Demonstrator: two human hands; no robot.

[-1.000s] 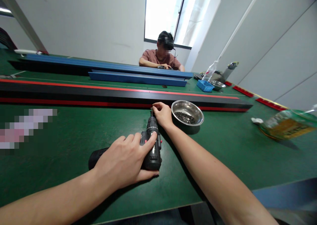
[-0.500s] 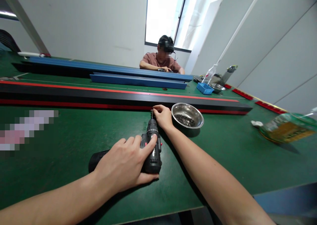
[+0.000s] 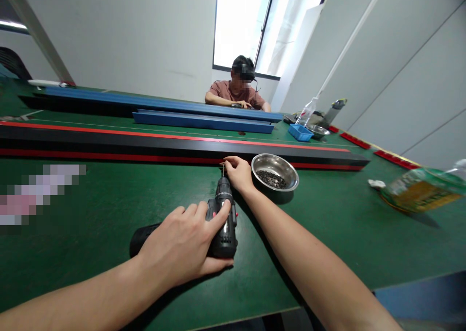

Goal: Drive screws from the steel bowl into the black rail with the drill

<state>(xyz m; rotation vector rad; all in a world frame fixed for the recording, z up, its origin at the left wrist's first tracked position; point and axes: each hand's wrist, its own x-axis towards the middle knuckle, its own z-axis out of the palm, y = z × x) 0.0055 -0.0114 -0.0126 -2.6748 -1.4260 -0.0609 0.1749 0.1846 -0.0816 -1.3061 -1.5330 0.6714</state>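
Note:
My left hand [image 3: 182,239] is wrapped round a black cordless drill [image 3: 224,229] that lies on its side, its bit pointing away from me. The index finger rests along the drill's body. At the tip of the bit, my right hand [image 3: 238,173] is closed in a pinch against the near side of a long black bar with red edges [image 3: 174,144]. What its fingertips hold is too small to make out. Just right of that hand stands a steel bowl [image 3: 293,180] with many small dark screws [image 3: 271,178] in it.
Blue channel pieces [image 3: 204,122] lie beyond the bar. A person [image 3: 238,91] sits across the green table [image 3: 327,214]. Back right are a blue basket [image 3: 300,132], another metal bowl [image 3: 319,132] and a bottle [image 3: 308,110]. A clear container with a green rim [image 3: 422,190] lies at right.
Both hands and the drill keep nearly the same place, with the bit still at the right fingertips. The whole view has shifted very slightly.

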